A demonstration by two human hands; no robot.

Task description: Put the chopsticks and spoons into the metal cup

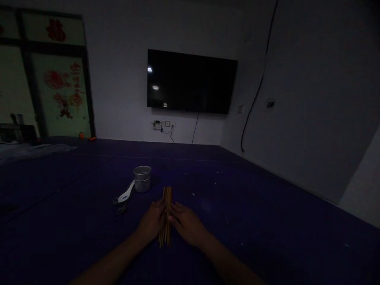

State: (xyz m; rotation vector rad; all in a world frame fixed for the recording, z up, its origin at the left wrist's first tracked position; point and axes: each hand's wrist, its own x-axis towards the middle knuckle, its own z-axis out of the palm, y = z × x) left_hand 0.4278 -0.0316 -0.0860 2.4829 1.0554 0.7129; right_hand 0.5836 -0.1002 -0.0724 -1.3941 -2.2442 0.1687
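Dark blue surface (225,206), metal cup (143,179) and spoons (127,193) beside chopsticks (168,194) pressed between both hands (170,221).

Chopsticks (168,194) — a loose bundle of slender, straight, yellowish-brown sticks, their exact number not distinguishable in the dim light. The bundle lies flat on the dark blue surface (208,245), lengthwise to the viewer, its axis inclined slightly to the right toward the far end. The far ends are gathered closely and nearly level; the near ends spread modestly and terminate unevenly, with narrow gaps between some sticks. The middle portion is partly concealed between the left hand (152,220) and right hand (187,224) — finer surface detail is indistinct.
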